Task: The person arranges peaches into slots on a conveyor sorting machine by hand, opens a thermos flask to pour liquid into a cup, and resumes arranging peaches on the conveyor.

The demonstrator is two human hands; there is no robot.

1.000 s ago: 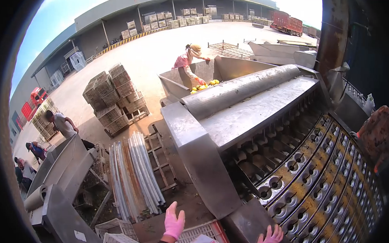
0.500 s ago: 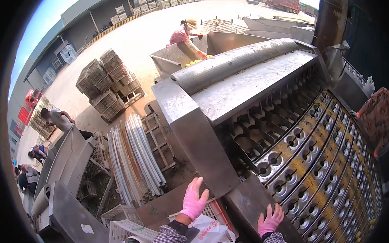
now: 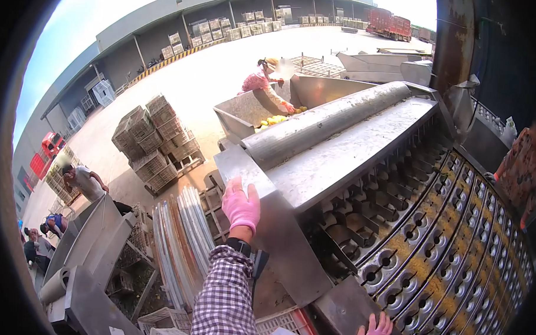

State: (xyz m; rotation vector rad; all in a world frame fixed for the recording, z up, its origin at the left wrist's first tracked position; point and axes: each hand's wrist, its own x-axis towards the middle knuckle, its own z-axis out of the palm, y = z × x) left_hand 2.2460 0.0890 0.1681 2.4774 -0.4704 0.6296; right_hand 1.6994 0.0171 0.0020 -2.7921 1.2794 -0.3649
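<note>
My left hand [image 3: 241, 209], in a pink glove with bare fingertips, reaches up at the left edge of the machine's metal side panel [image 3: 280, 242]. Its fingers are extended and hold nothing. Low in the view, my right hand [image 3: 374, 333] wears a matching glove and rests with fingers spread at the edge of the metal frame [image 3: 344, 307]. Just right of it curves a conveyor of metal cups [image 3: 421, 264], stained yellow in bands. Above the cups, a long metal roller [image 3: 328, 123] lies along a sloped cover [image 3: 354, 150].
A person [image 3: 262, 79] leans over a metal hopper [image 3: 234, 113] holding yellow fruit [image 3: 274, 120]. Stacked crates [image 3: 157, 141] and long metal bars [image 3: 180, 241] lie to the left. Another person [image 3: 84, 182] stands by a metal chute [image 3: 91, 229]. At right, a person's patterned sleeve [image 3: 514, 161] borders the conveyor.
My left hand has moved up and left, from low beside the side panel to its upper left edge. The view has tilted upward, and my right hand appears lower.
</note>
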